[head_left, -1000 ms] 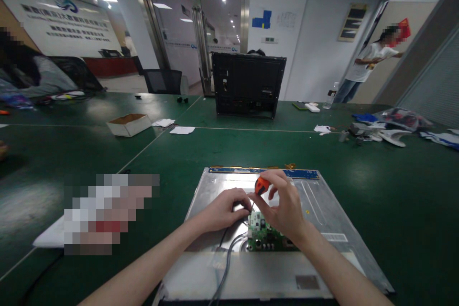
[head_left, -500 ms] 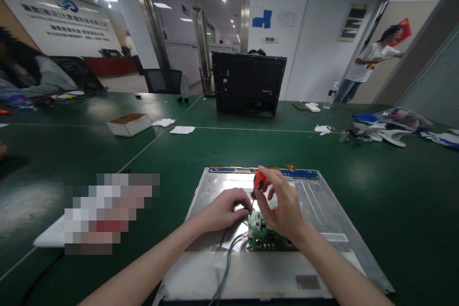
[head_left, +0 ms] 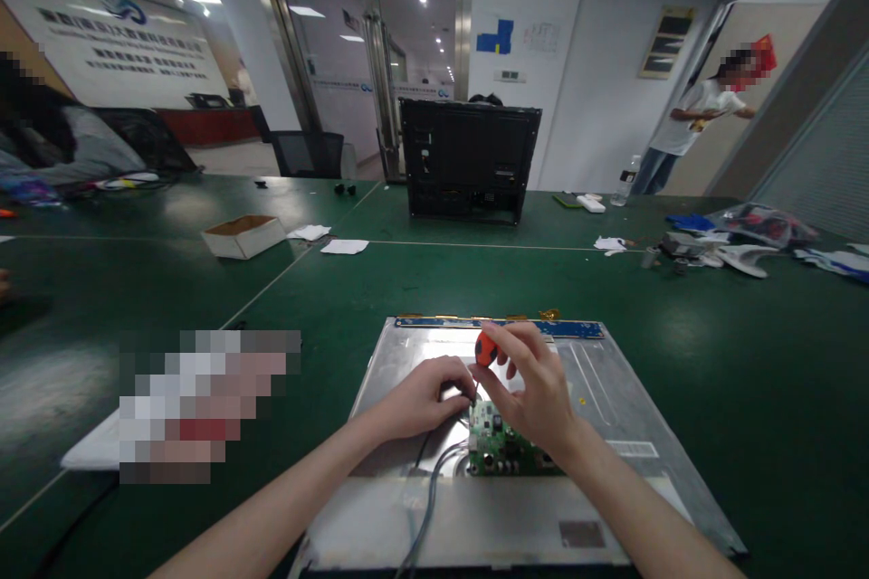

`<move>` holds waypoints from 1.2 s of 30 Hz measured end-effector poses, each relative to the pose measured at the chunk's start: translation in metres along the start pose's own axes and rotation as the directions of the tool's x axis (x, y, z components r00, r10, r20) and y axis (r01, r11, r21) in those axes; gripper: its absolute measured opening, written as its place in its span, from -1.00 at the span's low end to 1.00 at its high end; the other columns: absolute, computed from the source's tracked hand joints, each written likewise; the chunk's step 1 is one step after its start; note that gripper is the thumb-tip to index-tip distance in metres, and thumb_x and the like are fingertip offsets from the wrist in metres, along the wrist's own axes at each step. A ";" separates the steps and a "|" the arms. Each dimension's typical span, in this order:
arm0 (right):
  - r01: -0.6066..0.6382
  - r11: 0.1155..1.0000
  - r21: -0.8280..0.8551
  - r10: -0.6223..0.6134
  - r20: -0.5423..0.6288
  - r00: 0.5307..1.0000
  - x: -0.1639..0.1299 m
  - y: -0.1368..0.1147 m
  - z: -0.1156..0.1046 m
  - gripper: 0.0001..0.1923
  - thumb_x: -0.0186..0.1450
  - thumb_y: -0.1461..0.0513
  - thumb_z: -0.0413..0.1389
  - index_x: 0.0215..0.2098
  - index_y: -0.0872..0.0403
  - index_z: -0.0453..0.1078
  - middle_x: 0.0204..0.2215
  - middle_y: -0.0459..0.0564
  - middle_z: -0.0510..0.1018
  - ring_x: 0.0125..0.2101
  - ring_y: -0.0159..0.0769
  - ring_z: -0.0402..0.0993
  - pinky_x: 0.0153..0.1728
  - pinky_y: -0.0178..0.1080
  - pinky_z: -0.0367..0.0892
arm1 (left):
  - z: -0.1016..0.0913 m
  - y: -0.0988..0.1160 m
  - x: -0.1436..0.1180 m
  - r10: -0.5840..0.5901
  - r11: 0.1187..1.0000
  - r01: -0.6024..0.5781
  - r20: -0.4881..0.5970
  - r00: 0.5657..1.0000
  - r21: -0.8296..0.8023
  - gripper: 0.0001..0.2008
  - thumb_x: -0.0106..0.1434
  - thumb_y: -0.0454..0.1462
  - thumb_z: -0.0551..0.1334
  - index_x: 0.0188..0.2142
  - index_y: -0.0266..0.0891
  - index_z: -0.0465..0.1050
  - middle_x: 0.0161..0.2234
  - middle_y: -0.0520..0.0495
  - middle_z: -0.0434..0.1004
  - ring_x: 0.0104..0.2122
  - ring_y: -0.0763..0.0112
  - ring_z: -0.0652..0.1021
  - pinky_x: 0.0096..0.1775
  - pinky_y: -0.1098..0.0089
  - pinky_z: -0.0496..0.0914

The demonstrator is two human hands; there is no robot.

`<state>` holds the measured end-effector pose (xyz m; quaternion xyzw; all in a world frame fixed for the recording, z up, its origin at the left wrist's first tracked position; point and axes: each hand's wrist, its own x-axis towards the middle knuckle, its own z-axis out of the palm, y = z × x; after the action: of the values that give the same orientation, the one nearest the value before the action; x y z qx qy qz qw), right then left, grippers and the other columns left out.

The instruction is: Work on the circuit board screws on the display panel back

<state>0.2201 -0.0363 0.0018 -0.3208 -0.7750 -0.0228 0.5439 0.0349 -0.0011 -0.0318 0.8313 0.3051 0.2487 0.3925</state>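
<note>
Green workbench mats (head_left: 712,362) carry a metal display panel (head_left: 611,389) lying flat. On it, the right hand (head_left: 536,393) pinches an orange-handled screwdriver (head_left: 484,349), tip at the green circuit board (head_left: 499,443), while the curled left hand (head_left: 424,398) steadies that corner. Keeping the shaft upright should stop slipping.

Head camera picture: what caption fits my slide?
Right hand twists an orange-handled screwdriver over a small green circuit board; left hand steadies beside it.
</note>
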 end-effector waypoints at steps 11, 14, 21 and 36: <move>0.014 1.000 -0.006 -0.015 -0.025 1.000 0.002 -0.004 0.002 -0.44 0.24 0.37 0.06 0.20 0.07 0.09 -0.34 -0.02 0.47 -0.48 -0.34 0.40 -0.56 -0.30 0.38 | -0.001 -0.001 0.000 0.009 0.999 -0.009 0.018 1.000 0.035 -0.90 0.17 -0.38 0.19 -0.30 -0.23 0.44 -0.32 -0.03 0.50 -0.29 0.33 0.48 -0.19 0.35 0.37; 0.017 1.000 -0.002 -0.017 -0.017 1.000 0.001 -0.004 0.002 -0.43 0.24 0.36 0.05 0.20 0.04 0.08 -0.32 -0.01 0.47 -0.46 -0.33 0.40 -0.56 -0.30 0.37 | -0.002 0.002 0.000 0.023 0.999 -0.023 0.012 1.000 0.041 -0.91 0.18 -0.39 0.19 -0.31 -0.24 0.43 -0.32 -0.03 0.50 -0.29 0.33 0.48 -0.19 0.35 0.37; 0.012 0.999 0.034 -0.011 -0.028 1.000 -0.001 0.002 0.003 -0.46 0.25 0.34 0.14 0.17 -0.01 0.14 -0.26 0.01 0.42 -0.39 -0.31 0.39 -0.57 -0.32 0.36 | -0.002 0.000 0.000 -0.003 0.999 0.002 0.011 1.000 0.041 -0.93 0.16 -0.38 0.20 -0.33 -0.24 0.43 -0.33 -0.03 0.51 -0.29 0.32 0.49 -0.19 0.33 0.37; -0.009 1.000 -0.014 0.009 -0.012 1.000 -0.002 -0.001 0.002 -0.41 0.26 0.34 0.04 0.23 0.06 0.04 -0.29 0.03 0.53 -0.52 -0.35 0.41 -0.54 -0.28 0.41 | -0.001 0.004 0.000 0.022 0.999 -0.022 0.017 1.000 0.034 -0.93 0.19 -0.37 0.19 -0.31 -0.24 0.43 -0.33 -0.04 0.50 -0.29 0.33 0.48 -0.20 0.34 0.37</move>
<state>0.2178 -0.0374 -0.0006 -0.3281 -0.7702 -0.0277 0.5463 0.0355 -0.0020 -0.0279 0.8433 0.2968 0.2408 0.3780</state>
